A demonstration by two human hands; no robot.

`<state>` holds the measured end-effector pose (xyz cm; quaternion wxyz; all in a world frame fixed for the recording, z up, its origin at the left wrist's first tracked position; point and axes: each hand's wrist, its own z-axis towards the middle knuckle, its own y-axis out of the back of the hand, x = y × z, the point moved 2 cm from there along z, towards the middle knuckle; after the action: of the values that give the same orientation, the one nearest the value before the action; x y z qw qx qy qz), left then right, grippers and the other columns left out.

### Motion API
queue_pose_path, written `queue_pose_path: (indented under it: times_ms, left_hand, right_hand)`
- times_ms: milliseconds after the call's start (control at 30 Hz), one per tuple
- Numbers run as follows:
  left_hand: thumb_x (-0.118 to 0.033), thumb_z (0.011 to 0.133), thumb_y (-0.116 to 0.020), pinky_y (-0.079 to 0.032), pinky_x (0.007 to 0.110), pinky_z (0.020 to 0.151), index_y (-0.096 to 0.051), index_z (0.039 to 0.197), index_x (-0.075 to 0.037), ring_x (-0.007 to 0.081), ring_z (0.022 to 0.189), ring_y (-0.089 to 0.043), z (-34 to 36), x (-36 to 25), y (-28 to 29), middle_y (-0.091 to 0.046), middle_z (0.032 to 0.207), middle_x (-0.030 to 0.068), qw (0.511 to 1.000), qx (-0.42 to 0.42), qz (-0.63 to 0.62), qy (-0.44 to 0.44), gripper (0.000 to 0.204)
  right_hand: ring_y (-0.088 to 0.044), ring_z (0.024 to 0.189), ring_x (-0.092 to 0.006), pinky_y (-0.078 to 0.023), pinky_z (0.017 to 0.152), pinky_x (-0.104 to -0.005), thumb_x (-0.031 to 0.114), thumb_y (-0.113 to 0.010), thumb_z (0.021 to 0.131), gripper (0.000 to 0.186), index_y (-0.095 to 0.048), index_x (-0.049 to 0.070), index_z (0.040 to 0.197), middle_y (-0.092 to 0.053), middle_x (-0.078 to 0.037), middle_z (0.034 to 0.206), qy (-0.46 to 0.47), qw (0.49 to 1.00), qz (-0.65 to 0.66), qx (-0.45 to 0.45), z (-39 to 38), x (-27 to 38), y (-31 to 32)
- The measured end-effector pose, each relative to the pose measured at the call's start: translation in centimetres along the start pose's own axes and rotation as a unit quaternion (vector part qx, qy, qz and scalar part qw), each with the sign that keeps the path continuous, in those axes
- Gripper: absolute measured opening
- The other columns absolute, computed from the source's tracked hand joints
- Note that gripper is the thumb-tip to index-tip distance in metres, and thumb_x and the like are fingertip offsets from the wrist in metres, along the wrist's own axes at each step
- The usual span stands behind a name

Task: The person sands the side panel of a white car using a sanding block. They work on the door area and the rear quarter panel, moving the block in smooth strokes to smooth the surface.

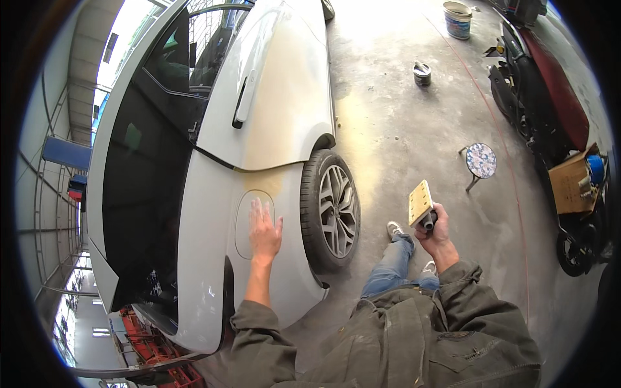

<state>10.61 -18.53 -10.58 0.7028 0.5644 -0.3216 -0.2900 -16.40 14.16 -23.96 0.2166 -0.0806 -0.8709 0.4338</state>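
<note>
My left hand (264, 234) lies flat on the white car's rear side panel, its fingers stretched out over the round fuel flap (244, 223). Dust whitens the fingertips. In my right hand (438, 234) is a sander (421, 205) with a rectangular yellow pad dotted with holes; I hold it by its dark body, away from the car, with the pad tilted up. Yellowish filler or primer (272, 103) runs down the car's door (220, 139) and ends just above the flap. The rear wheel (333, 210) stands right of my left hand.
A small round stool (480, 160) with a patterned seat stands to the right. Farther off are a dark tin (422, 74) and a large bucket (457, 21). A motorbike (543, 84) and a cardboard box (574, 184) line the right side. A thin red hose or cord (495, 116) crosses the concrete floor.
</note>
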Motion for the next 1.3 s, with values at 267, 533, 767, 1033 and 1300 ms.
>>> queue_pose_path:
  times_ms: [267, 533, 767, 1033, 1300]
  left_hand:
    - [-0.042, 0.093, -0.064, -0.014, 0.043, 0.127, -0.04, 0.147, 0.009, 0.034, 0.154, -0.015, 14.4, 2.3, -1.9, -0.023, 0.163, 0.0246, 0.984, 0.039, 0.162, -0.059, 0.078]
    - [-0.049, 0.09, -0.065, -0.01, 0.041, 0.128, -0.033, 0.152, 0.006, 0.0303, 0.156, -0.01, 16.1, 1.9, -7.8, -0.016, 0.166, 0.0223, 0.966, 0.147, 0.154, -0.148, 0.088]
    - [-0.04, 0.092, -0.066, -0.023, 0.044, 0.124, -0.047, 0.142, 0.004, 0.0355, 0.149, -0.029, 10.4, 2.1, -5.8, -0.034, 0.158, 0.0239, 0.957, 0.255, 0.052, -0.129, 0.07]
    - [-0.03, 0.089, -0.071, -0.029, 0.047, 0.121, -0.054, 0.137, 0.001, 0.0339, 0.149, -0.031, 2.2, 0.8, -2.0, -0.036, 0.158, 0.0206, 0.984, 0.164, 0.063, 0.035, 0.059]
    - [-0.025, 0.09, -0.069, -0.03, 0.047, 0.12, -0.057, 0.136, -0.003, 0.0334, 0.15, -0.029, 0.0, -0.8, -3.4, -0.033, 0.16, 0.0182, 0.984, 0.107, 0.035, 0.137, 0.052]
  right_hand:
    - [-0.043, 0.044, -0.0099, -0.026, 0.038, -0.0256, 0.04, -0.05, 0.094, 0.029, -0.062, 0.014, 0.088, -0.054, 0.002, 0.064, 0.029, 0.999, -0.002, -0.041, 8.2, 4.1, -2.3]
    - [-0.054, 0.05, -0.0106, -0.034, 0.039, -0.0268, 0.035, -0.056, 0.094, 0.026, -0.065, 0.011, 0.09, -0.061, 0.001, 0.068, -0.021, 0.996, -0.074, -0.055, 13.3, 2.8, -7.2]
    - [-0.056, 0.053, -0.0102, -0.037, 0.043, -0.0257, 0.037, -0.055, 0.094, 0.027, -0.067, 0.013, 0.092, -0.063, 0.003, 0.069, -0.1, 0.989, -0.106, -0.025, 15.4, 3.1, -8.0]
    - [-0.057, 0.056, -0.0115, -0.036, 0.044, -0.0265, 0.036, -0.051, 0.096, 0.028, -0.065, 0.012, 0.097, -0.065, 0.0, 0.076, -0.152, 0.976, -0.154, 0.038, 17.6, 5.6, -7.0]
    - [-0.063, 0.063, -0.0146, -0.045, 0.051, -0.0292, 0.033, -0.051, 0.095, 0.03, -0.067, 0.008, 0.096, -0.069, -0.002, 0.08, -0.184, 0.969, -0.16, 0.034, 17.2, 5.5, -8.1]
